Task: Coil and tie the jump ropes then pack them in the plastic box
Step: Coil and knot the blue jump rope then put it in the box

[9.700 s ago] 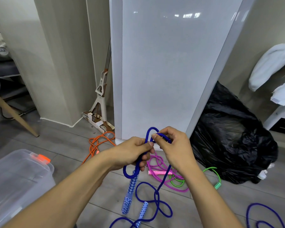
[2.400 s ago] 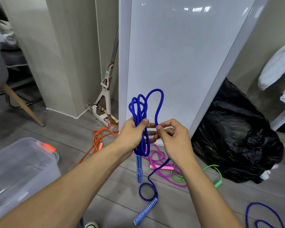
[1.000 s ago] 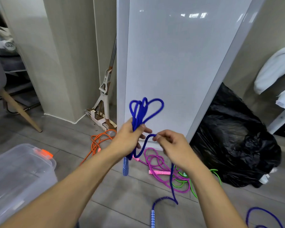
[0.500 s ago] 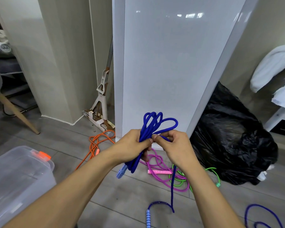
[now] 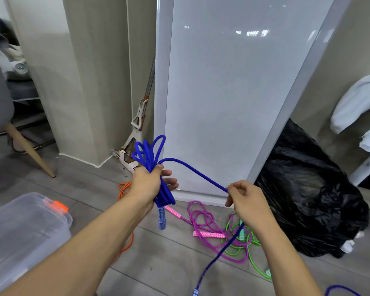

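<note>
My left hand [image 5: 148,181] grips a bundle of coils of the blue jump rope [image 5: 152,154], loops sticking up above the fist and one patterned handle hanging below. My right hand [image 5: 245,199] pinches the rope's free strand, which runs taut from the bundle across to it, then drops to the floor where the other handle lies. On the floor lie a pink jump rope [image 5: 201,223], a green jump rope [image 5: 241,246] and an orange jump rope [image 5: 124,188]. The clear plastic box [image 5: 24,229] with an orange latch stands at the lower left.
A tall white panel [image 5: 226,92] leans against the wall ahead. A full black rubbish bag [image 5: 312,195] sits at the right, a mop [image 5: 137,133] in the corner, a chair leg [image 5: 28,150] at the left. Another blue rope [image 5: 342,290] shows at the bottom right.
My right hand has pulled away from the bundle to the right, drawing out a taut strand. My left hand still holds the coils, its handle now hanging straight down.
</note>
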A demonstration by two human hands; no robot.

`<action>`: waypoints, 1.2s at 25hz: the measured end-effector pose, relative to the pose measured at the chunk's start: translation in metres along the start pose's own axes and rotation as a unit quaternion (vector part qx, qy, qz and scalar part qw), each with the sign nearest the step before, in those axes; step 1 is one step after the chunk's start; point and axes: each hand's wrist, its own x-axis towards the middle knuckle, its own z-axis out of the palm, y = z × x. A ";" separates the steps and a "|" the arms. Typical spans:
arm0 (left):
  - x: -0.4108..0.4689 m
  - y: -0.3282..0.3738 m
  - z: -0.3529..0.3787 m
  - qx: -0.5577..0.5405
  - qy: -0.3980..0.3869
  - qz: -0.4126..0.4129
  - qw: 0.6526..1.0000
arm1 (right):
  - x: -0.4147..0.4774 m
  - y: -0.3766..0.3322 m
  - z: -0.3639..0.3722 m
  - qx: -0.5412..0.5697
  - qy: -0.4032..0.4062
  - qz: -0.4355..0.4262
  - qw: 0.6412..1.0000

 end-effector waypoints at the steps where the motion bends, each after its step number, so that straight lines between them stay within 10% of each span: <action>1: -0.004 -0.001 0.004 -0.002 -0.019 -0.007 1.000 | -0.002 -0.006 0.001 0.043 0.024 -0.010 0.999; 8: -0.032 -0.007 0.025 0.041 -0.143 -0.023 0.989 | -0.021 -0.036 0.030 0.237 0.042 -0.085 0.967; 24: -0.023 -0.004 0.023 0.017 -0.075 0.019 0.997 | -0.029 -0.027 0.049 0.040 -0.035 -0.113 0.992; 30: 0.026 0.017 -0.009 -0.132 0.036 0.008 0.991 | -0.021 -0.017 0.032 0.012 -0.268 -0.051 0.962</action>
